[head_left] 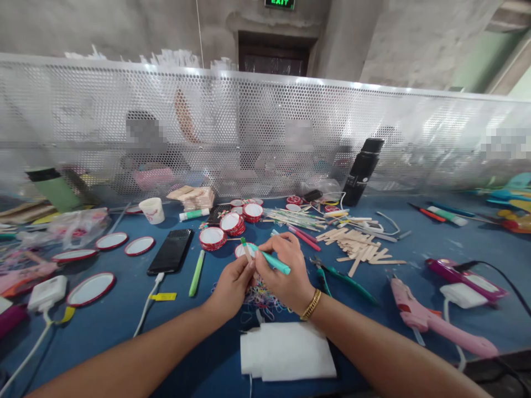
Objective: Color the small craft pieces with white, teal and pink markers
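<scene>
Colouring a wooden stick over the blue counter (124, 331)

The left hand (232, 284) pinches a flat pale wooden craft stick (247, 251), its long axis upright and tilted slightly left, green at the top. The right hand (284, 271), closed around a teal marker pen (274, 262), brings the tip in from the right onto the stick, above a tangle of coloured rubber bands (261, 296).

Teal marker (274, 262), pink glue gun (427, 318), blue table (124, 309)
</scene>
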Motion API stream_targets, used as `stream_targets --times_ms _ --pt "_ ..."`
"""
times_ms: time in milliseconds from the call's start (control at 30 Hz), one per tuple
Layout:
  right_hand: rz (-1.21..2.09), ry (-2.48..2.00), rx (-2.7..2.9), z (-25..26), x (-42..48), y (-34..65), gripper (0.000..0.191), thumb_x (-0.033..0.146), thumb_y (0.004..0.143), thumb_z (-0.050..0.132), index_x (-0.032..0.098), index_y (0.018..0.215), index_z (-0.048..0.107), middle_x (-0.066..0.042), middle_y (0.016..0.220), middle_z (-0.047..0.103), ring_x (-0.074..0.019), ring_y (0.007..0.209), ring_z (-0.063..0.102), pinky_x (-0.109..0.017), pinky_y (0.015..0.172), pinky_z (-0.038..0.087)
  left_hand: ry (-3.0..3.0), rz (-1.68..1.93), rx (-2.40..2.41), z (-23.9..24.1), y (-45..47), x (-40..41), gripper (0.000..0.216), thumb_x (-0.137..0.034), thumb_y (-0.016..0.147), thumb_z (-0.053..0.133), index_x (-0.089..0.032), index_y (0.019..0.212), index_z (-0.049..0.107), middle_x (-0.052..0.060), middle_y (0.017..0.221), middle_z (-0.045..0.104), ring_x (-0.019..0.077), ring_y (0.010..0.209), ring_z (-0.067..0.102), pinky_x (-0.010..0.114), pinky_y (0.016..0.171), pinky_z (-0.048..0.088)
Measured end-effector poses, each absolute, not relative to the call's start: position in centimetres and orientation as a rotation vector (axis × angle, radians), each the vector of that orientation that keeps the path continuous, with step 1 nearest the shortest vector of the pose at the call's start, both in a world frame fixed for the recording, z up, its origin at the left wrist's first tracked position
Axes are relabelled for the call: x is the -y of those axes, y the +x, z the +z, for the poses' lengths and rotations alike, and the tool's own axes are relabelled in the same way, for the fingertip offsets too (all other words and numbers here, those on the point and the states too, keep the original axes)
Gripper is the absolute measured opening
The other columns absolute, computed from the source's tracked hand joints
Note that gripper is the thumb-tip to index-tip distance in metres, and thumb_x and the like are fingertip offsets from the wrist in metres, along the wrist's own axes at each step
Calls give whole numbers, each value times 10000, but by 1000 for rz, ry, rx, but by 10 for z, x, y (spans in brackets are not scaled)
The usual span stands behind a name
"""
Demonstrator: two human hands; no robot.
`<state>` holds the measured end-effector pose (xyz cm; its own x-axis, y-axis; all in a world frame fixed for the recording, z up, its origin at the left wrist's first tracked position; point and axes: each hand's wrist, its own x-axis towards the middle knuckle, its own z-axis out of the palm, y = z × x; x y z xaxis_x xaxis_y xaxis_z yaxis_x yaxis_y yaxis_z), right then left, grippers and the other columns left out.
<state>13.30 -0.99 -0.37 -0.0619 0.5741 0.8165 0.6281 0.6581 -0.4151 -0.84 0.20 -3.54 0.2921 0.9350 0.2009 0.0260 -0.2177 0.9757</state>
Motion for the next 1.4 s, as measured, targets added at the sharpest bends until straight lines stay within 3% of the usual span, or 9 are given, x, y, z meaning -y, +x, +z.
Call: stream_targets --times_ms 1400 --pt "-46 -970 1731 -4 10 133 140 234 880 568 218 747 531 38 670 618 -139 657 586 -422 951 358 1558 1107 -912 -43 -11 -5 504 -655 845 546 -155 785 553 -62 590 392 90 539 303 226 498 239"
